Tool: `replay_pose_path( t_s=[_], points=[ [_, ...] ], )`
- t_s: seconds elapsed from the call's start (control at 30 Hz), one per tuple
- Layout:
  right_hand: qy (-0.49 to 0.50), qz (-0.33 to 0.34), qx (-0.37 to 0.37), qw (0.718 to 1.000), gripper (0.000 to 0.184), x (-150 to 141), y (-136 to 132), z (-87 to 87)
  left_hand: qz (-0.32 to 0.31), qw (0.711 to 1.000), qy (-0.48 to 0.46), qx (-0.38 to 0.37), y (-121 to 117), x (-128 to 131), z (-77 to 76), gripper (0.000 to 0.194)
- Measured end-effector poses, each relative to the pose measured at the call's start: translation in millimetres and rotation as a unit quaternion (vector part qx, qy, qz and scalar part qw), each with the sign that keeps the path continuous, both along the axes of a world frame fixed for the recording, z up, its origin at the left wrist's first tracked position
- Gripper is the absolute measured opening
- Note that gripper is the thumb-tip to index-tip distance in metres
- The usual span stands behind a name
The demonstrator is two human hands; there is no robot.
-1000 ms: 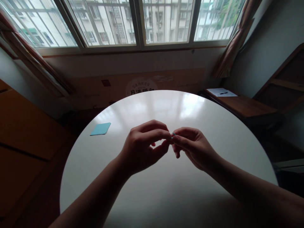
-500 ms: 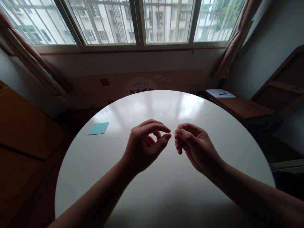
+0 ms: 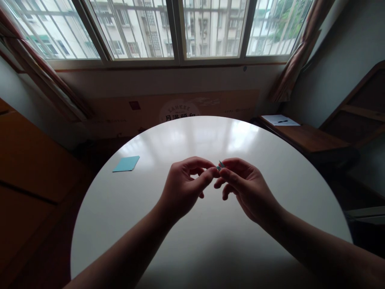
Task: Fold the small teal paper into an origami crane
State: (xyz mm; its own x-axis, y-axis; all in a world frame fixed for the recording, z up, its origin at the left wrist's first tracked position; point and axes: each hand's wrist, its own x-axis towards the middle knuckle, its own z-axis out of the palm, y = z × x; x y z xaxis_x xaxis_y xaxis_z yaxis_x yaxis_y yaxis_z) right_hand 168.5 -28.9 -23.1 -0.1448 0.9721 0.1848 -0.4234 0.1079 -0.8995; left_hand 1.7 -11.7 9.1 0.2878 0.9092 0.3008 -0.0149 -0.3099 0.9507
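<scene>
Where the fingertips met: a small blue piece, seemingly folded paper, was held up off the white table, between the two hands and a little right of the view's middle.
Direction of the tip: one narrow point showed above the fingers, aimed up and slightly left, toward the window.
Long axis: the part in sight slanted from lower right to upper left — the rest lay behind the fingers, so the full axis could not be told.
Left hand: thumb and forefinger were pinched together on the piece's left end; the other fingers curved loosely beneath.
Right hand: thumb and forefinger clamped the piece from the right, while the lower fingers hung half curled, apart from each other.
Blue square: flat near the table's left edge, well apart from both hands, its sides askew to the view; it looked like several sheets, edges slightly out of line.
Side surface: beyond the table's right edge, a white sheet lay on brown wood — a dark pen rested across it, roughly sideways.
</scene>
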Motion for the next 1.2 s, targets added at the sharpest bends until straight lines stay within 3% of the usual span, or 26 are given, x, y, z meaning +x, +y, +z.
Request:
replay_pose_path(
  t_s=[0.3, 0.53, 0.67, 0.8, 0.97, 1.2],
  points=[
    [-0.042, 0.003, -0.006, 0.999, 0.021, -2, -1, -1.0, 0.021, 0.999, 0.006, -0.029, -1, -1, -0.6, 0.012],
    [-0.041, -0.032, -0.023, 0.998, 0.021, 1, 2, -3.7, -0.014, 0.996, -0.044, -0.075, 7, -5, -3.6, 0.024],
    [-0.046, -0.026, -0.033, 0.998, 0.023, 1, 3, -2.4, -0.034, 0.997, -0.036, -0.054, 8, -6, -2.0, 0.026],
    [-0.026, 0.026, -0.037, 0.999, 0.024, 0, 2, 0.9, -0.050, 0.997, -0.047, -0.026, 10, -5, -1.5, 0.017],
    [0.052, 0.141, -0.088, 0.985, 0.028, 2, 5, 2.1, -0.095, 0.988, -0.097, -0.078, 12, -5, -4.3, 0.015],
    [0.092, 0.202, -0.088, 0.971, 0.021, 3, 7, 0.0, -0.119, 0.987, -0.079, -0.075, 12, -5, -4.3, 0.017]
  ],
)
